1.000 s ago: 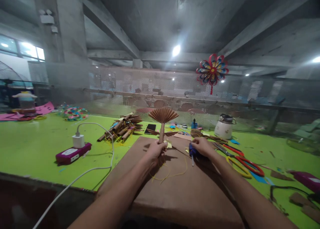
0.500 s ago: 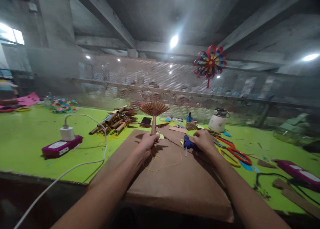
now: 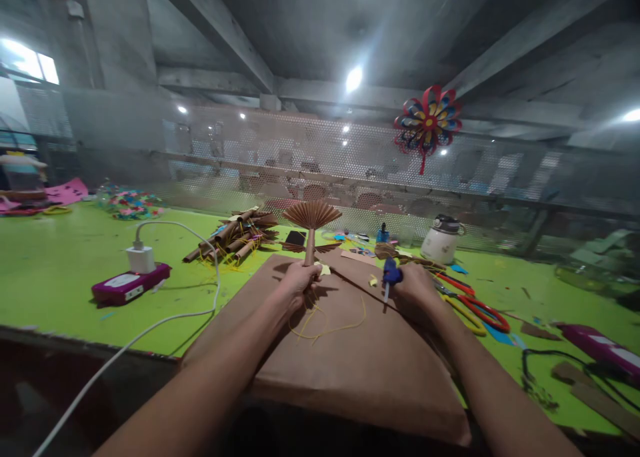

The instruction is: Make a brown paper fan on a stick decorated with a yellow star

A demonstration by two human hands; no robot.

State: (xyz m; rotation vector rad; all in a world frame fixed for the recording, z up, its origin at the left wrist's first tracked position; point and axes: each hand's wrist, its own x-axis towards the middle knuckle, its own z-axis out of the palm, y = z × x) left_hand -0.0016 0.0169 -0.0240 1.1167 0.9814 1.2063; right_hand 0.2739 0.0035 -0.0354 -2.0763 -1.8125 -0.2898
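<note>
My left hand [image 3: 301,282] is closed round the tube handle of a brown pleated paper fan [image 3: 313,215], which stands upright. Below that hand, yellow string [image 3: 345,326] trails in loops over a board wrapped in brown paper [image 3: 350,370]. On the right, my right hand [image 3: 416,287] is wrapped round a blue glue gun [image 3: 391,272], with a pale glue stick [image 3: 386,293] poking out toward me. Small scraps of yellow paper [image 3: 373,281] lie between the two hands.
A pile of brown paper tubes [image 3: 235,238] lies at back left. Scissors with red handles [image 3: 484,312] and a white flask [image 3: 440,240] are on the right. A purple power strip [image 3: 131,284] with a white cable sits left, another purple strip [image 3: 600,350] right.
My right hand now grips the glue gun, lifted and turned slightly to the right. My left hand still holds the fan in about the same place. The view has shifted a little.
</note>
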